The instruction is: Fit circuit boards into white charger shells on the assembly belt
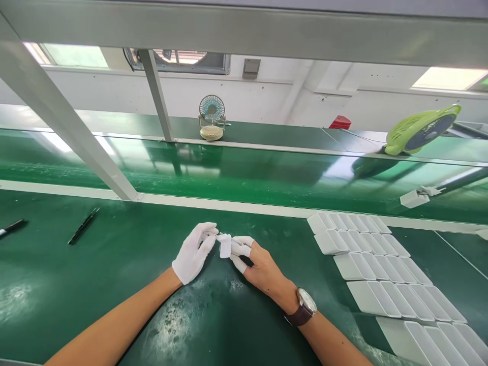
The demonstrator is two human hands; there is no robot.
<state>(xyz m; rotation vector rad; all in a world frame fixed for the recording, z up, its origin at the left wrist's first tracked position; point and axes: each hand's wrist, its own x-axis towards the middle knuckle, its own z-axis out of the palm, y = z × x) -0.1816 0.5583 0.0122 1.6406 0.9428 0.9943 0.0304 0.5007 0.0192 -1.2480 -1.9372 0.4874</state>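
Note:
My left hand (193,254), in a white glove, is closed in a pinch at the upper left edge of a small white rectangular piece (225,247). From the other side, my right hand (256,262) grips the same piece between fingers in white finger cots. A brown-strapped watch is on my right wrist. The piece is held up a little over the green work surface (160,223). Its exact kind is unclear, and the fingertips partly cover it. Something thin at its upper left corner is too small to make out.
Rows of white trays (375,267) lie overlapped on the right. A black pen (84,226) and a dark marker (13,227) lie at left. Beyond the rail runs a shiny green belt (244,175), with a small fan (211,114) and a green fan (419,129) behind it.

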